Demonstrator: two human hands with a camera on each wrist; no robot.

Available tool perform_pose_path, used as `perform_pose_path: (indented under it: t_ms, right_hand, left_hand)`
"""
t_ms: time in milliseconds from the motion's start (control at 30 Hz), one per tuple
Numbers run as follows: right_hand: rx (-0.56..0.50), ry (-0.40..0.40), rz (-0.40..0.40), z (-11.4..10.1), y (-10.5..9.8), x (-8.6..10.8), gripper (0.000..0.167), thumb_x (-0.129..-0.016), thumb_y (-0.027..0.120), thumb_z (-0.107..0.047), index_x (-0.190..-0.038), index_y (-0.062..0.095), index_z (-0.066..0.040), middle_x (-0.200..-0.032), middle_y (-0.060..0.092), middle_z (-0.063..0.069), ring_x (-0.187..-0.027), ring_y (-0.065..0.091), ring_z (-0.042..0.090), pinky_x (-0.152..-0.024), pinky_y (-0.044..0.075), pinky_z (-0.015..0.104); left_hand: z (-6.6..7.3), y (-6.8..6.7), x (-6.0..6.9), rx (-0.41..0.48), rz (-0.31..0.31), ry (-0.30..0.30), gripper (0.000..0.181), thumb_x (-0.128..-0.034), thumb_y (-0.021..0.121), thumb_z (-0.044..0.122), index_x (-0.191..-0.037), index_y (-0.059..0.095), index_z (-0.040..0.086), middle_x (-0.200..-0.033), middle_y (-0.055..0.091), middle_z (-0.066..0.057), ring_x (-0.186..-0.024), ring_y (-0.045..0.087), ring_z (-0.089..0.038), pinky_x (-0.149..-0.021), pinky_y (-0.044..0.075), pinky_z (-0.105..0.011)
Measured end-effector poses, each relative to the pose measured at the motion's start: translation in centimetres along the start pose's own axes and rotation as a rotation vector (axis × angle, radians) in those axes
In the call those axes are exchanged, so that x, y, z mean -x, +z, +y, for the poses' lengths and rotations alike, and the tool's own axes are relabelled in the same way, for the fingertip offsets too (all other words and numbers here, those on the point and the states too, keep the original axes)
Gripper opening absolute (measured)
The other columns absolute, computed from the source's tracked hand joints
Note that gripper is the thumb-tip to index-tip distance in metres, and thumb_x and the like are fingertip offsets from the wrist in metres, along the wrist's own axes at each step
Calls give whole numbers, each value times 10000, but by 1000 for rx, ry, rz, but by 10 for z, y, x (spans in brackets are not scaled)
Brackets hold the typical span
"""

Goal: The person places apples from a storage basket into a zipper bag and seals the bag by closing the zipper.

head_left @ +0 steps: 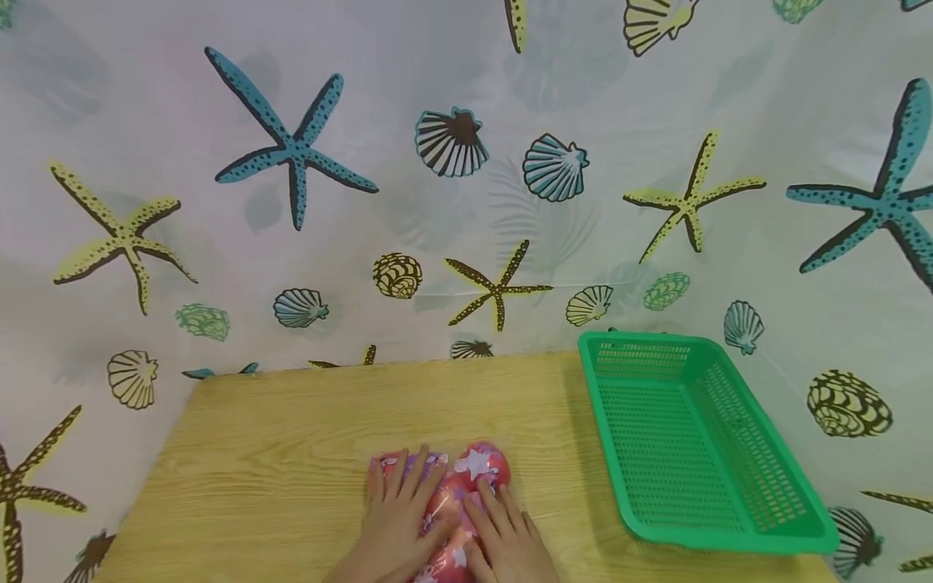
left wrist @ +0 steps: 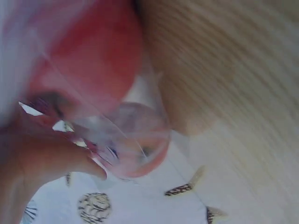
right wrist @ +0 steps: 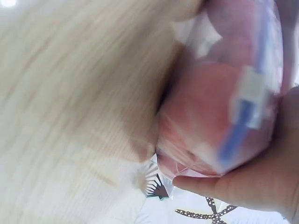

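A clear plastic zip bag (head_left: 446,504) with pink and purple print and white stars lies on the wooden table. Red, round fruit (left wrist: 98,56) that look like apples fill it. My left hand (head_left: 397,518) rests on the bag's left side, fingers spread and fairly straight. On the right side, my right hand (head_left: 508,536) lies over the bag with its fingers extended. A blue zip strip with a white slider (right wrist: 247,95) shows blurred in the right wrist view. Both palms hide part of the bag.
A green plastic basket (head_left: 729,544) with perforated sides stands to the right on the table (head_left: 291,453). Behind and around the table hangs a white cloth (head_left: 452,65) printed with starfish and shells.
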State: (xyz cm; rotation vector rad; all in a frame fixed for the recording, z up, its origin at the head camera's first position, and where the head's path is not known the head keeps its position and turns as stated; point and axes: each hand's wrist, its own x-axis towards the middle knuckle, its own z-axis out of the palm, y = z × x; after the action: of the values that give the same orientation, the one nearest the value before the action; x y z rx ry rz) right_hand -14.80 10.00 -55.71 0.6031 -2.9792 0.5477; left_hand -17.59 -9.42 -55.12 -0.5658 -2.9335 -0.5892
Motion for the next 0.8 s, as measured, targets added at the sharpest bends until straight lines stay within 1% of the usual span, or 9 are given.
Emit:
perform_pose_path:
  t_ms: [67, 167, 267, 400, 500, 633, 733, 767, 800]
  right_hand:
    - [8, -3, -23, 1, 2, 5, 511, -1034, 406, -418, -1474, 474, -167, -1582, 380, 62, -1410, 392, 386, -959, 470, 635]
    - [49, -18, 12, 1, 4, 8, 505, -1032, 422, -412, -1482, 462, -185, -1587, 372, 59, -1410, 393, 386, -923, 507, 593]
    - [95, -17, 99, 2, 8, 7, 491, -1021, 451, -404, -1476, 475, -221, -1585, 382, 40, -1412, 399, 370, -871, 548, 510]
    - [133, -40, 179, 1, 10, -2, 477, -996, 495, -378, -1446, 519, -223, -1562, 420, 41, -1402, 415, 362, -808, 580, 410]
    - [139, -65, 181, -1, 10, -7, 477, -987, 505, -360, -1432, 535, -193, -1550, 432, 71, -1396, 416, 387, -802, 593, 404]
    - [145, -62, 173, -6, 12, -12, 469, -987, 505, -362, -1422, 547, -191, -1543, 440, 74, -1378, 435, 401, -829, 589, 441]
    - [149, -55, 176, -12, 16, -17, 471, -984, 507, -366, -1420, 550, -195, -1541, 443, 68, -1369, 444, 402, -774, 594, 450]
    - [149, -56, 166, -14, 16, -20, 473, -987, 497, -371, -1422, 546, -192, -1544, 438, 71, -1372, 439, 405, -746, 596, 447]
    - [144, -57, 150, -17, 17, -23, 479, -992, 483, -375, -1428, 538, -187, -1550, 428, 75, -1378, 429, 409, -719, 598, 447]
  left_hand:
    - [5, 3, 9, -1, -43, -1, 754, -910, 448, 707, -1501, 437, 238, -1629, 296, -61, -1498, 214, -402, -1135, 128, -727]
    - [10, 8, 16, -74, -55, 8, 759, -895, 403, 754, -1485, 459, 280, -1627, 307, -2, -1494, 252, -373, -1137, 165, -712]
    - [11, 10, 13, -100, -16, 3, 705, -911, 415, 720, -1468, 487, 293, -1617, 329, 21, -1492, 272, -363, -1145, 166, -697]
    - [9, 5, 8, -71, -24, -41, 691, -911, 425, 713, -1470, 482, 310, -1623, 314, 50, -1513, 221, -348, -1128, 134, -738]
    - [6, 1, 6, -46, -42, -69, 699, -905, 423, 727, -1475, 470, 326, -1625, 306, 67, -1520, 202, -336, -1129, 108, -745]
    - [-2, -2, 6, -30, -32, -49, 685, -906, 447, 709, -1468, 481, 318, -1616, 328, 56, -1508, 233, -347, -1157, 97, -699]
    - [-11, -2, 7, -1, -18, -36, 671, -912, 470, 686, -1465, 489, 306, -1613, 336, 43, -1506, 238, -353, -1185, 57, -660]
    - [-15, -2, 7, 8, -13, -39, 669, -913, 475, 680, -1468, 484, 306, -1615, 332, 43, -1508, 232, -351, -1202, -6, -633]
    - [-19, -2, 8, 18, -8, -39, 668, -914, 483, 673, -1472, 480, 306, -1615, 332, 41, -1509, 230, -350, -1206, -8, -625]
